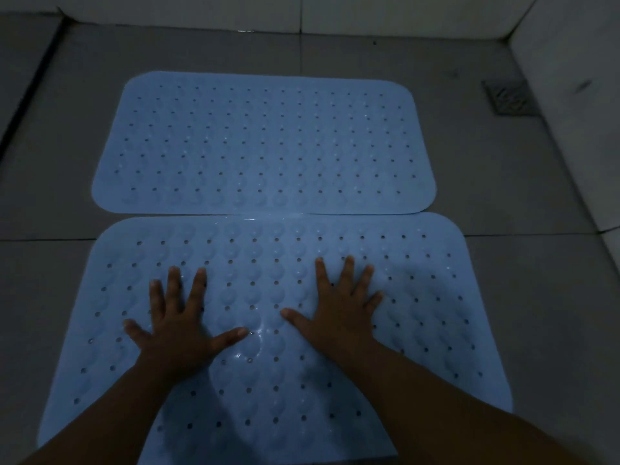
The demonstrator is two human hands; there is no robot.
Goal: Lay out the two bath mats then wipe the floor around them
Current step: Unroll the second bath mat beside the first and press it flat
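Two light blue bath mats with rows of small holes lie flat on the grey tiled floor, one behind the other, with their long edges touching. The far mat (265,142) has nothing on it. On the near mat (261,256) both of my hands press palm down with fingers spread. My left hand (181,327) rests left of the mat's middle. My right hand (342,310) rests right of the middle. Neither hand holds anything. Wet glints show on the near mat between my hands.
A square metal floor drain (506,97) sits at the far right by the white tiled wall (570,95). Another white wall (302,11) runs along the back. A dark groove (40,75) crosses the floor at the left.
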